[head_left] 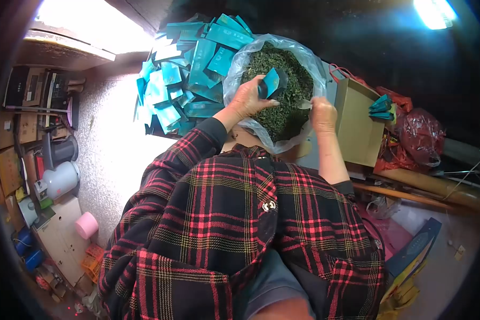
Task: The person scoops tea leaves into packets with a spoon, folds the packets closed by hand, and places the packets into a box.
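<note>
A clear plastic bag [233, 80] stands with its mouth wide and dried green leaves [296, 69], like loose tea, filling it. Over the leaves, my left hand [246, 100] is closed around a small teal packet [272, 81] with dark sides. My right hand [323, 114] makes a fist at the bag's right rim. From its fingers a small pale spoon-like tool [304, 104] points toward the leaves; its handle is hidden in the grip.
Left of the bag lies a heap of flat teal packets [197, 64]. An open cardboard box [357, 122] stands to the right, with several teal packets [381, 106] at its far edge. Red plastic bags [421, 133] lie beyond it. A pink bin [86, 225] sits at far left.
</note>
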Demonstrator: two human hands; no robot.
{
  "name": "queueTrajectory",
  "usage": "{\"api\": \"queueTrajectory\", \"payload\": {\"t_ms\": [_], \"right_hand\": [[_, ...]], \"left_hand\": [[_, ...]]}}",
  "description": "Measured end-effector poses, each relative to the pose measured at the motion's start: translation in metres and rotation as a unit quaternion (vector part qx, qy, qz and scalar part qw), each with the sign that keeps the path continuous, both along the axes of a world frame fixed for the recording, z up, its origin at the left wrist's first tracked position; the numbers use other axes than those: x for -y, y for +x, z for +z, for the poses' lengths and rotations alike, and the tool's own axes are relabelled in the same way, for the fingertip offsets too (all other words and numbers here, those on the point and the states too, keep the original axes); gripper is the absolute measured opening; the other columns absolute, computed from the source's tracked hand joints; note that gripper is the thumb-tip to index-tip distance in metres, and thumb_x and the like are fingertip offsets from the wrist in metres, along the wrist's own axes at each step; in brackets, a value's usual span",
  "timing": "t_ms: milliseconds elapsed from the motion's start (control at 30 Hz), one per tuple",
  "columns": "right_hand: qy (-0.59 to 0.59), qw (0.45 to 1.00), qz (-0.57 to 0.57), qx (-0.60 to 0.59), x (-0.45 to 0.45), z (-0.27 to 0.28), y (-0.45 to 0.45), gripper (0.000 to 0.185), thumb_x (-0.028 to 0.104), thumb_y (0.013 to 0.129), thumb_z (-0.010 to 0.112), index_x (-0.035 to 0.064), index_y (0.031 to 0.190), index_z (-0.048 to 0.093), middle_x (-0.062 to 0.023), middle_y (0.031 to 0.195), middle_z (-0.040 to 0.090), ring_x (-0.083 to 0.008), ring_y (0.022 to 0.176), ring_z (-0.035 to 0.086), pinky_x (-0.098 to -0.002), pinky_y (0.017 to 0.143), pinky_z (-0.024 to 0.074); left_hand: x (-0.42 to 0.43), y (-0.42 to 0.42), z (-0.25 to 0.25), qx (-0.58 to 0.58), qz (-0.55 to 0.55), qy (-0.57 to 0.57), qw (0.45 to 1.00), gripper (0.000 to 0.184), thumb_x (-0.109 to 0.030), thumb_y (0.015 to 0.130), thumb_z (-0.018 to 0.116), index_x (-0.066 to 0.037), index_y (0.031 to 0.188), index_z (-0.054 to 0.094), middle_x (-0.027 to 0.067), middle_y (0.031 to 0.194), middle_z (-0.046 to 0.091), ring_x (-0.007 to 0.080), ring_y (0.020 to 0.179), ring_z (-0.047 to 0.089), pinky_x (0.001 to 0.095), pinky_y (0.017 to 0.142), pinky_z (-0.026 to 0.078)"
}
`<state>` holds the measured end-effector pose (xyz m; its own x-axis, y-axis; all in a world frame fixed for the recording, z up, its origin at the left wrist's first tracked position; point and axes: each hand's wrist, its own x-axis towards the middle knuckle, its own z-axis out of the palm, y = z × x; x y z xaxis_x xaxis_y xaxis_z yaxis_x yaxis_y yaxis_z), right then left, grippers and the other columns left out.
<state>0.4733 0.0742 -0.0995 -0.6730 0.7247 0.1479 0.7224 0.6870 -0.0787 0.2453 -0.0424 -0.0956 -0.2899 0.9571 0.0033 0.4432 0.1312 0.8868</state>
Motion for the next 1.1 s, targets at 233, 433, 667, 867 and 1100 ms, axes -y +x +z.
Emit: {"api": "queueTrajectory", "payload": {"t_ms": [233, 433, 667, 867, 1100], "right_hand": [[-0.083, 0.937, -0.033, -0.337, -0.008, -0.050, -0.039, 0.014, 0.001, 0.073, 0.057, 0.0100, 0.075, 0.067, -0.0104, 0.076, 0.064, -0.0274, 0.069, 0.063, -0.0359, 0.063, 0.0515], [-0.204, 0.892, -0.074, -0.397, -0.007, -0.041, -0.023, 0.015, -0.003, 0.072, 0.057, 0.0054, 0.078, 0.068, -0.0072, 0.075, 0.065, -0.0176, 0.067, 0.063, -0.0274, 0.063, 0.0506], [-0.234, 0.841, -0.026, -0.487, -0.016, 0.017, -0.013, 0.017, -0.012, 0.074, 0.055, -0.0014, 0.081, 0.067, -0.0049, 0.078, 0.063, -0.0108, 0.066, 0.060, -0.0226, 0.062, 0.0500], [-0.223, 0.829, 0.045, -0.511, -0.022, 0.061, -0.014, 0.020, -0.015, 0.073, 0.056, -0.0004, 0.080, 0.067, -0.0065, 0.078, 0.064, -0.0119, 0.069, 0.060, -0.0230, 0.063, 0.0502], [-0.214, 0.857, 0.116, -0.453, -0.023, 0.071, -0.015, 0.022, -0.015, 0.069, 0.058, 0.0013, 0.079, 0.067, -0.0078, 0.077, 0.064, -0.0150, 0.072, 0.062, -0.0245, 0.064, 0.0505]], "left_hand": [[0.005, -0.003, 0.003, -0.014, 0.003, -0.022, 1.000, 0.074, -0.033, 0.060, 0.084, -0.003, 0.117, 0.049, 0.0150, 0.099, 0.064, 0.0281, 0.093, 0.063, 0.0359, 0.083, 0.048], [0.007, -0.008, 0.007, -0.024, 0.001, -0.046, 0.999, 0.075, -0.034, 0.060, 0.084, -0.003, 0.118, 0.048, 0.0159, 0.099, 0.064, 0.0284, 0.094, 0.062, 0.0359, 0.084, 0.048], [0.003, -0.003, 0.016, -0.051, -0.008, -0.063, 0.997, 0.075, -0.034, 0.060, 0.083, -0.002, 0.119, 0.048, 0.0182, 0.101, 0.063, 0.0316, 0.098, 0.061, 0.0370, 0.084, 0.047], [-0.002, 0.001, 0.013, -0.078, -0.017, -0.052, 0.995, 0.074, -0.033, 0.059, 0.083, -0.002, 0.117, 0.049, 0.0197, 0.101, 0.062, 0.0354, 0.098, 0.059, 0.0399, 0.083, 0.047], [-0.005, 0.004, 0.015, -0.102, -0.021, -0.091, 0.990, 0.069, -0.032, 0.060, 0.082, -0.005, 0.115, 0.051, 0.0188, 0.103, 0.061, 0.0372, 0.099, 0.056, 0.0436, 0.085, 0.046]]}}
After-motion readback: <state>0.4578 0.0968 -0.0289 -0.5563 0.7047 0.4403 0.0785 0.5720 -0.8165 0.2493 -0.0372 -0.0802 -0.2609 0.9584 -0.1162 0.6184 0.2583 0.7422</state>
